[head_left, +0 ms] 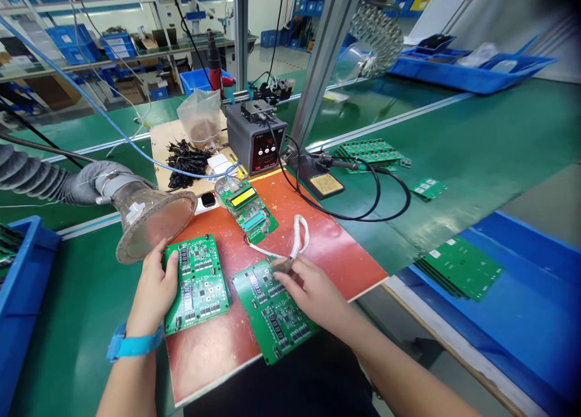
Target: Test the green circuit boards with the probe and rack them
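My left hand [154,287], with a blue wristband, grips the left edge of a green circuit board [206,281]; the thumb lies on top. This board seems to lie on others in a small stack. In my right hand [320,293] is a dark probe [284,265] with a white-sleeved cable [297,238], pinched above a second green circuit board [284,323]. Whether the probe's tip touches that board I cannot tell. Both boards carry dark digit displays. Behind them lies a tester board [249,208] with a yellow-lit screen, and the cable runs towards it.
A red mat [327,247] covers the near bench. At the left hangs a fume extractor hood [154,220]. Behind stand a soldering station [256,138], an iron stand [324,181] and a pile of black parts [186,163]. Blue bins [535,326] with boards flank the bench.
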